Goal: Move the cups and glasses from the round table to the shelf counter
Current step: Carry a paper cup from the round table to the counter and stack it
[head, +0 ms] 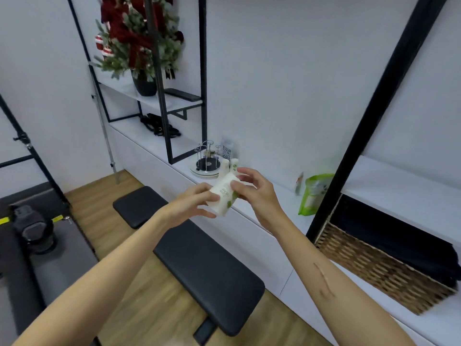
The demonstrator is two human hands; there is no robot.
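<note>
both forearms reach out over the black padded bench [199,265]. left hand [192,206] and right hand [254,193] each curl their fingers round a white paper cup with green leaf print [223,194], tilted, in the air before the white shelf counter [264,196]. beyond the cup, two more paper cups [229,167] stand on the counter beside a wire rack [208,158].

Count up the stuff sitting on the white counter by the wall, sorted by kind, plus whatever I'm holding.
Paper cups standing on the white counter: 2
Paper cup held between left hand and right hand: 1
Wire cup rack on plates: 1
Green pouch: 1
Slim packet beside the pouch: 1
Total: 6
</note>
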